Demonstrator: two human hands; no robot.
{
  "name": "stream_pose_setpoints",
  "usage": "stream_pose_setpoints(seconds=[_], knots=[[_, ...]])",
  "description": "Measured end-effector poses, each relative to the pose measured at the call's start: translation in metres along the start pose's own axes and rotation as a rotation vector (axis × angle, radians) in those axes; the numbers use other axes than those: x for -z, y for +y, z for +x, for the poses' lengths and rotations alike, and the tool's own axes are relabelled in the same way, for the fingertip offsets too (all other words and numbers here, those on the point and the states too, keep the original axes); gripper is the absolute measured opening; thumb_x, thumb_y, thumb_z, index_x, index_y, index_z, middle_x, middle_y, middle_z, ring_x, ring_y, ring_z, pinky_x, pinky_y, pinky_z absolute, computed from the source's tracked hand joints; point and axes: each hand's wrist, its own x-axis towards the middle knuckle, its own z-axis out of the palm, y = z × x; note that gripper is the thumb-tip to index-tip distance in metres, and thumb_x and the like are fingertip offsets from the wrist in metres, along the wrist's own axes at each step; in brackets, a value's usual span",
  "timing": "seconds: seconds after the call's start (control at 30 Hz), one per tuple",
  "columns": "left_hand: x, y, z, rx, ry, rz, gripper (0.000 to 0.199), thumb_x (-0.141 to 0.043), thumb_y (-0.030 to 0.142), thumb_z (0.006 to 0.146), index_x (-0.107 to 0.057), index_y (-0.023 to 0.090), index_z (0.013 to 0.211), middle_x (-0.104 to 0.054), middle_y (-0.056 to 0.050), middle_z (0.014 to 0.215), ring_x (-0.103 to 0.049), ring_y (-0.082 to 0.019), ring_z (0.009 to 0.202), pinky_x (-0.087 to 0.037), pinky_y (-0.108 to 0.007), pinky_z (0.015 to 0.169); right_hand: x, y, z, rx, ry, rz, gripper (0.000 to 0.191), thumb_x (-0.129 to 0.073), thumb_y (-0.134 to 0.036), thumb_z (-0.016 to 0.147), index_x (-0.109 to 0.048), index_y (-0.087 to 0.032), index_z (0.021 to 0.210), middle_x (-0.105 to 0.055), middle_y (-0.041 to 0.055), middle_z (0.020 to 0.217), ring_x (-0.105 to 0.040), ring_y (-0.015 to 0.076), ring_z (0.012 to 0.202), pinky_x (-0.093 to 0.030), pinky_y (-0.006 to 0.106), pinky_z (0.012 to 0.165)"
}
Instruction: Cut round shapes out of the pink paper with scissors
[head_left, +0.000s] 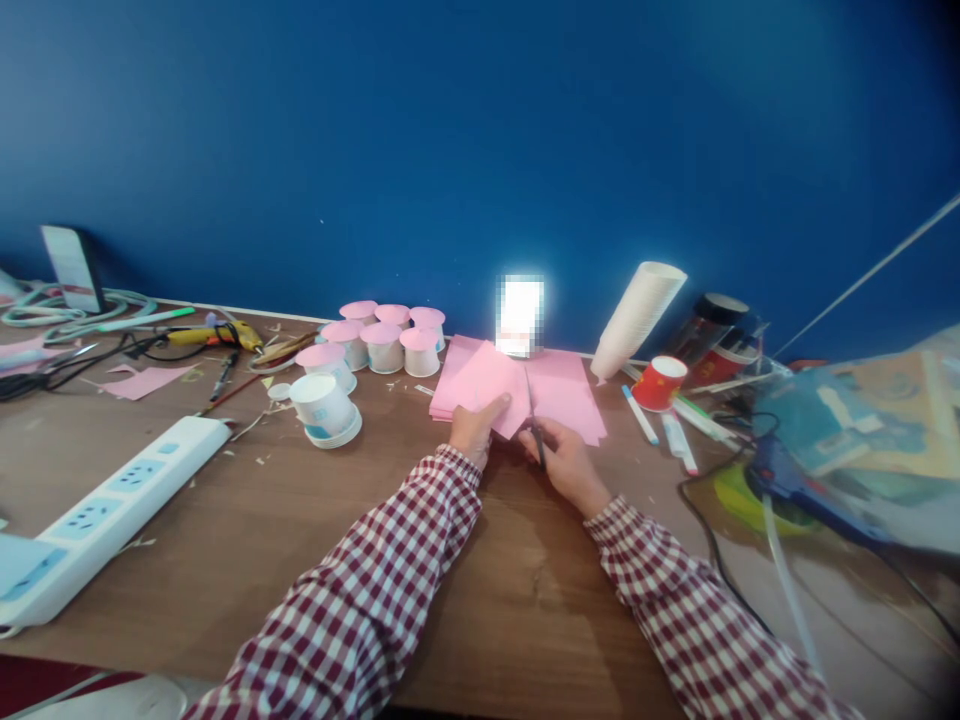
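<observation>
My left hand [475, 428] grips a sheet of pink paper [491, 385] by its lower edge, thumb on top. In my right hand [564, 455] is a pair of scissors [535, 425], with the blades pointing away from me at the sheet's right edge. How far the blades are parted is too small to tell. Beneath the held sheet lies a stack of pink paper [566, 385] against the blue wall. Left of it stand several white paper cups topped with pink discs [385, 345]. Nearer me, an uncovered white cup [322, 402] sits on stacked white lids [337, 430].
A power strip [124, 510] lies at the left, near a yellow glue gun [217, 335] and a phone [71, 268]. On the right are a leaning stack of cups [637, 320], a red cup [660, 383], markers [679, 443], a blue glue gun [806, 485] and plastic bags [885, 430].
</observation>
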Motion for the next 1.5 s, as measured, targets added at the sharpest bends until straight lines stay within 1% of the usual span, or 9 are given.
stream_pose_setpoints(seconds=[0.17,0.47,0.6,0.77,0.9,1.03,1.2,1.5], knots=[[-0.002,0.003,-0.002,-0.003,0.008,-0.021,0.054,-0.086,0.02,0.049,-0.066,0.007,0.097,-0.072,-0.014,0.095,-0.069,-0.024,0.084,-0.058,-0.032,0.071,0.0,-0.001,0.0,-0.008,-0.001,-0.015,0.027,-0.058,-0.04,0.084,-0.063,-0.014,0.086,-0.051,-0.0018,0.061,-0.048,0.0118,0.055,-0.038,0.023,0.051],[0.001,0.002,0.001,0.011,0.018,-0.004,0.05,-0.084,0.018,0.052,-0.066,0.009,0.098,-0.072,-0.013,0.093,-0.069,-0.023,0.083,-0.057,-0.034,0.073,0.001,0.0,0.0,-0.028,-0.006,-0.01,0.029,-0.058,-0.042,0.083,-0.062,-0.014,0.088,-0.051,-0.0021,0.059,-0.047,0.0118,0.054,-0.038,0.023,0.05],[0.0,0.003,0.001,0.009,0.017,-0.015,0.051,-0.085,0.019,0.052,-0.066,0.009,0.098,-0.071,-0.014,0.097,-0.068,-0.023,0.084,-0.057,-0.034,0.073,0.001,-0.002,0.0,-0.031,-0.007,-0.004,0.028,-0.058,-0.042,0.083,-0.062,-0.014,0.087,-0.051,-0.002,0.06,-0.047,0.0117,0.054,-0.038,0.023,0.05],[0.0,0.004,0.001,-0.009,0.034,-0.012,0.05,-0.085,0.021,0.052,-0.067,0.009,0.096,-0.071,-0.014,0.098,-0.068,-0.023,0.086,-0.057,-0.033,0.075,0.0,-0.005,0.0,-0.06,-0.002,0.012,0.03,-0.059,-0.041,0.081,-0.063,-0.013,0.092,-0.052,-0.0017,0.06,-0.047,0.0122,0.055,-0.038,0.024,0.051],[0.001,0.002,0.003,0.002,0.039,0.015,0.049,-0.085,0.022,0.052,-0.066,0.007,0.095,-0.072,-0.015,0.094,-0.068,-0.024,0.086,-0.057,-0.035,0.075,0.0,-0.004,0.0,-0.045,-0.009,0.021,0.027,-0.059,-0.04,0.082,-0.063,-0.014,0.088,-0.051,-0.0019,0.06,-0.047,0.0118,0.055,-0.038,0.024,0.051],[0.005,-0.003,0.007,-0.023,0.036,0.061,0.051,-0.085,0.024,0.053,-0.066,0.007,0.096,-0.071,-0.017,0.099,-0.068,-0.025,0.089,-0.057,-0.036,0.076,0.001,-0.001,0.0,-0.021,-0.01,0.022,0.026,-0.059,-0.04,0.083,-0.062,-0.014,0.087,-0.051,-0.0019,0.061,-0.047,0.0117,0.055,-0.038,0.023,0.051],[0.011,-0.009,0.014,-0.071,0.036,0.124,0.053,-0.084,0.028,0.054,-0.066,0.007,0.099,-0.07,-0.018,0.104,-0.067,-0.026,0.093,-0.056,-0.037,0.079,0.0,0.0,0.001,-0.024,-0.003,0.032,0.027,-0.059,-0.04,0.083,-0.062,-0.014,0.087,-0.051,-0.0019,0.06,-0.047,0.0117,0.054,-0.038,0.023,0.05],[0.01,-0.007,0.012,-0.067,0.04,0.111,0.055,-0.085,0.028,0.054,-0.065,0.008,0.102,-0.07,-0.017,0.103,-0.067,-0.025,0.094,-0.056,-0.037,0.08,0.0,-0.003,0.0,-0.022,0.0,0.004,0.027,-0.058,-0.043,0.083,-0.062,-0.016,0.083,-0.052,-0.0016,0.059,-0.048,0.0123,0.054,-0.039,0.023,0.05]])
